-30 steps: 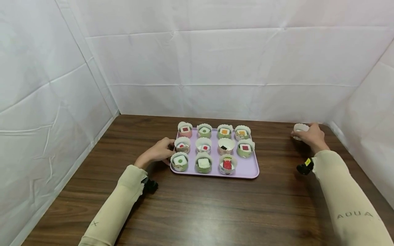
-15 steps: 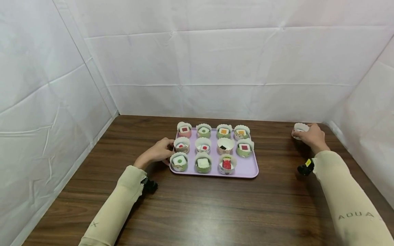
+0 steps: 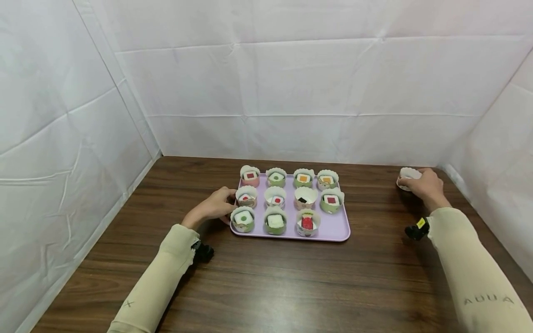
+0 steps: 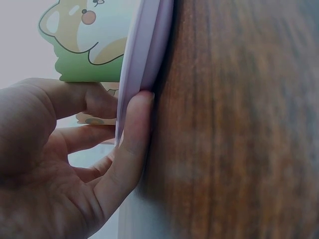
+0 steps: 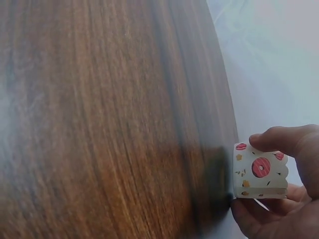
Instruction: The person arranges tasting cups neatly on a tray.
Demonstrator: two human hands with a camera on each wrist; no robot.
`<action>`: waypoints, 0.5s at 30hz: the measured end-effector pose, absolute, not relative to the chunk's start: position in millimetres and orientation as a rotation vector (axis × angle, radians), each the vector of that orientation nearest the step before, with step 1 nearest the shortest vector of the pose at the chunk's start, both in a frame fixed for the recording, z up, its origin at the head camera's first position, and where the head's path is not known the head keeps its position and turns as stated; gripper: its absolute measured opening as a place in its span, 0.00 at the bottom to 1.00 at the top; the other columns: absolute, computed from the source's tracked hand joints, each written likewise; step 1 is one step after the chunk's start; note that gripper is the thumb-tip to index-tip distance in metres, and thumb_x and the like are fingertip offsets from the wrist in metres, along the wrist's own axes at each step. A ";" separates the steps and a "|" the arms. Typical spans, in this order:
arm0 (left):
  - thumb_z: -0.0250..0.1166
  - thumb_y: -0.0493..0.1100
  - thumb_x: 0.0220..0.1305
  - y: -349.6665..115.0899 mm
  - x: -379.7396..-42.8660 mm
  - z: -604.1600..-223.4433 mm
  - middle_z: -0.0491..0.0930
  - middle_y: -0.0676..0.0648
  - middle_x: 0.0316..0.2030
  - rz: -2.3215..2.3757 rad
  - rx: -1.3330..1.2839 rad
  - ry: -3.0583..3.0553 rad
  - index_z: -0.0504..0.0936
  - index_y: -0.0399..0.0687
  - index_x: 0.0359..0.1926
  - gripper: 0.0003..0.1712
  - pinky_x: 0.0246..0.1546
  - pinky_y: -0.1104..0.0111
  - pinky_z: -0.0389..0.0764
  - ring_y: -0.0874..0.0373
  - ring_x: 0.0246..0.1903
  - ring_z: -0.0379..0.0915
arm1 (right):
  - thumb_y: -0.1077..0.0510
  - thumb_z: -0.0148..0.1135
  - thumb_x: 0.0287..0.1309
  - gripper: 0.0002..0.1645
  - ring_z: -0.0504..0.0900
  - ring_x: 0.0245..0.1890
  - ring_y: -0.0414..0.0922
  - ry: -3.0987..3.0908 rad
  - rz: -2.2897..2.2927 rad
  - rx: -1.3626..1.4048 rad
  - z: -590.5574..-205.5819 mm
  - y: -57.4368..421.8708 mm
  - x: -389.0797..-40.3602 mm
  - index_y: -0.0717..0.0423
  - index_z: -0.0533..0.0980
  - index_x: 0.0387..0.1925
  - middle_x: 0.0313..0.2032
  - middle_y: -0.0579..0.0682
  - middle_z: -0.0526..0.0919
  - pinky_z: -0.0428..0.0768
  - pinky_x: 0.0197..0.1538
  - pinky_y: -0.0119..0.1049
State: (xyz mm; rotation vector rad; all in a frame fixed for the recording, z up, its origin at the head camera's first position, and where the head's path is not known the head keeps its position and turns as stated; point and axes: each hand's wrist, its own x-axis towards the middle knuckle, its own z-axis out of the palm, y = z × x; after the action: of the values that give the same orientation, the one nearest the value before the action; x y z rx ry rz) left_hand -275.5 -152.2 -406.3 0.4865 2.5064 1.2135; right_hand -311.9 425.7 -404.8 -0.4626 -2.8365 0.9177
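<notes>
My left hand [image 3: 214, 203] pinches the left edge of a light purple tray [image 3: 342, 229], its digits on both sides of the rim in the left wrist view. Several patterned paper baking cups stand in rows on the tray, each with a small block-like piece inside. Among them are a cup with a red piece [image 3: 307, 224] at the front and a green cup [image 3: 331, 200] at the right. Far to the right, my right hand [image 3: 429, 187] pinches a white paper cup [image 5: 259, 172] printed with pink doughnuts. The cup's contents are hidden.
A dark wood-grain table [image 3: 270, 286] lies under everything. White cloth walls [image 3: 300, 83] rise behind its far edge and at both sides. The right hand is near the table's far right corner.
My right hand and the paper cup it holds have shifted slightly to the right. The left hand stays at the tray's edge, and the tray looks unmoved.
</notes>
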 end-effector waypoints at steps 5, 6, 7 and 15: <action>0.57 0.33 0.61 -150.9 -275.8 -407.0 0.64 0.33 0.48 1.216 0.478 2.501 0.74 0.37 0.55 0.20 0.25 0.62 0.87 0.47 0.37 0.74 | 0.43 0.61 0.55 0.48 0.60 0.54 0.70 -2.851 0.841 -0.450 -403.1 425.8 -309.8 0.72 0.59 0.65 0.57 0.74 0.64 0.68 0.51 0.60; 0.56 0.33 0.61 -151.1 -275.9 -407.2 0.63 0.33 0.48 1.213 0.480 2.501 0.74 0.36 0.55 0.20 0.25 0.62 0.87 0.47 0.37 0.74 | 0.43 0.61 0.55 0.48 0.60 0.55 0.71 -2.854 0.832 -0.447 -402.2 425.3 -309.2 0.72 0.58 0.65 0.58 0.75 0.64 0.67 0.52 0.61; 0.56 0.33 0.61 -150.9 -275.9 -407.2 0.63 0.33 0.48 1.214 0.475 2.502 0.74 0.36 0.55 0.20 0.25 0.62 0.87 0.47 0.37 0.74 | 0.43 0.61 0.55 0.49 0.59 0.55 0.71 -2.854 0.827 -0.446 -401.5 424.6 -308.7 0.73 0.58 0.66 0.58 0.75 0.64 0.67 0.53 0.61; 0.56 0.33 0.61 -152.0 -276.3 -406.7 0.64 0.33 0.47 1.203 0.482 2.511 0.74 0.36 0.54 0.19 0.24 0.62 0.87 0.47 0.37 0.74 | 0.37 0.58 0.56 0.53 0.62 0.53 0.70 -2.836 0.850 -0.424 -401.8 416.3 -298.0 0.73 0.55 0.67 0.58 0.75 0.64 0.68 0.50 0.61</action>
State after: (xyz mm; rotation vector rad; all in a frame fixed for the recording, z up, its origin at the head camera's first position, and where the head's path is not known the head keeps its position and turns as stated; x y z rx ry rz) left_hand -276.3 -152.0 -406.7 0.4821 2.5113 1.2029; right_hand -298.0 416.3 -401.8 -0.4239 -2.8360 0.8499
